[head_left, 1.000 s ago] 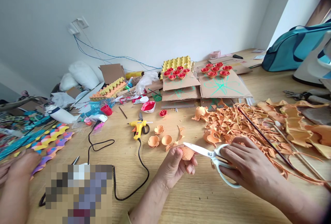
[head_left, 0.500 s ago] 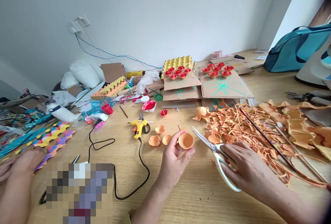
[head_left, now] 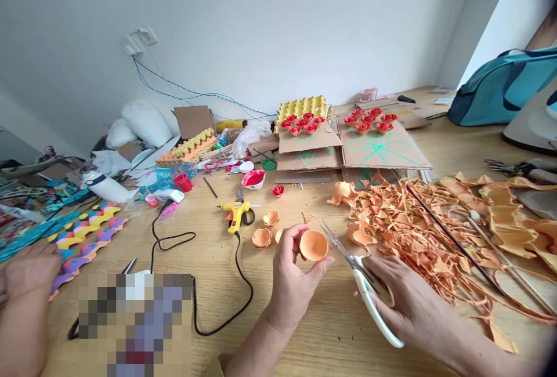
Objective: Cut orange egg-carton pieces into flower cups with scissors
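Observation:
Between thumb and fingers, my left hand (head_left: 292, 281) holds a small orange egg-carton cup (head_left: 314, 245), its hollow facing me. My right hand (head_left: 402, 296) grips white-handled scissors (head_left: 375, 307) with the fingers in the loops. Their blades, slightly apart, point toward the cup's right side without clearly touching it. Left of my left hand stand more orange cups, among them a stacked one with a petal-like rim (head_left: 261, 238) and another behind it (head_left: 271, 218). A single red paper flower (head_left: 278, 191) sits farther back.
Orange carton scraps (head_left: 409, 226) heap on the right, with thin sticks across them. A yellow glue gun (head_left: 235, 214) and its black cord lie left of the cups. Red flowers stand on cardboard (head_left: 383, 153) behind. Another person's hand (head_left: 32, 272) rests by a painted carton strip (head_left: 87, 243) at left.
The scissors have drawn slightly back toward me and their handles have dropped lower. The cup in my left hand sits a little lower too. The view has shifted slightly.

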### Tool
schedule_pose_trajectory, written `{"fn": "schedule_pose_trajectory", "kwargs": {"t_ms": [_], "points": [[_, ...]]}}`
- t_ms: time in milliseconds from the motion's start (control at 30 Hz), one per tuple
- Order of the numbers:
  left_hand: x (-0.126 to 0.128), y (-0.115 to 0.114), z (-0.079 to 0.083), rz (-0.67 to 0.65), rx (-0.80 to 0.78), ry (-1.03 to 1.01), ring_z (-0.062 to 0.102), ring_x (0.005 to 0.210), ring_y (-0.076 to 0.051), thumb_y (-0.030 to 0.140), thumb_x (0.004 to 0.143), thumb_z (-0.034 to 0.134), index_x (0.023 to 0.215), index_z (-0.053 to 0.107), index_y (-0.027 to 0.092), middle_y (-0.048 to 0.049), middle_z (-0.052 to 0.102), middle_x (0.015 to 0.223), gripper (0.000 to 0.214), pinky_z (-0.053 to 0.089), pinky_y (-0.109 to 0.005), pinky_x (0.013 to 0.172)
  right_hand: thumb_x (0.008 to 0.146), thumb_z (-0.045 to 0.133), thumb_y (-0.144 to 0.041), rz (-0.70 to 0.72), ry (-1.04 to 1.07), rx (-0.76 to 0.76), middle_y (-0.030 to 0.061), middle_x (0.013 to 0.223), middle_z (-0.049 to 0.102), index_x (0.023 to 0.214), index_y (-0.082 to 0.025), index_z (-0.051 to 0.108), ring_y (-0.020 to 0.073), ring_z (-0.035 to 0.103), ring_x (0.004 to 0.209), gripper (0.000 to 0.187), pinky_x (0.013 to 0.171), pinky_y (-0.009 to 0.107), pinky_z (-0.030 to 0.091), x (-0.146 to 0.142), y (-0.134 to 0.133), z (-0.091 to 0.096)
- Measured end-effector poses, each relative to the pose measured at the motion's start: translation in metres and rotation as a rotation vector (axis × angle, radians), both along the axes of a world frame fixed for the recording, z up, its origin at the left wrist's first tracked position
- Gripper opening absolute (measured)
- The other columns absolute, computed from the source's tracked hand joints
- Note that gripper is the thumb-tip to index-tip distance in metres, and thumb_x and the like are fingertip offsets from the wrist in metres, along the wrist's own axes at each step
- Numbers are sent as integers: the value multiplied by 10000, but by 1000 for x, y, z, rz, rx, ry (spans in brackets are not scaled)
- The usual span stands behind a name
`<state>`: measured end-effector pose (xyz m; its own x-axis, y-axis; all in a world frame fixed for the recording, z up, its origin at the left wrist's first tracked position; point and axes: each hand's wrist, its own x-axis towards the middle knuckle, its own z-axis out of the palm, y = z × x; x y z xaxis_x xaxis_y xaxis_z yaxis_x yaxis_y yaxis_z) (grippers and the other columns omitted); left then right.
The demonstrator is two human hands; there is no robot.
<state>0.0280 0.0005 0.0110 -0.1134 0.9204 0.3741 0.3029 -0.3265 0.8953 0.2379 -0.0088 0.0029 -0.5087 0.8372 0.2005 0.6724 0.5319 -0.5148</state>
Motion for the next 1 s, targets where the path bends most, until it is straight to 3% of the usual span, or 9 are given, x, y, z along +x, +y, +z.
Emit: {"fn": "schedule_pose_trajectory", "kwargs": {"t_ms": [267, 600, 1000], "points": [[4, -4, -2, -8, 54, 30, 599, 814, -160, 364, 691, 846, 1034, 521, 208, -18, 590, 929, 498, 506, -267, 743, 934, 546, -363, 49, -13, -63, 35, 838, 587, 793, -233, 417, 193, 549, 748, 231, 689, 335, 446, -5, -5, -2], [7, -5, 3, -18, 174, 115, 588, 795, -138, 320, 667, 867, 955, 498, 219, 1, 579, 914, 479, 505, -234, 712, 909, 566, -383, 49, -20, 65, 28, 793, 556, 850, -220, 478, 200, 518, 715, 195, 692, 356, 396, -4, -4, 3], [8, -5, 1, 1, 173, 129, 552, 782, -125, 288, 654, 875, 934, 481, 221, 19, 535, 893, 488, 492, -219, 697, 865, 628, -338, 32, -18, 175, 10, 759, 577, 873, -209, 497, 206, 534, 706, 184, 774, 387, 357, -2, -1, 3]]}}
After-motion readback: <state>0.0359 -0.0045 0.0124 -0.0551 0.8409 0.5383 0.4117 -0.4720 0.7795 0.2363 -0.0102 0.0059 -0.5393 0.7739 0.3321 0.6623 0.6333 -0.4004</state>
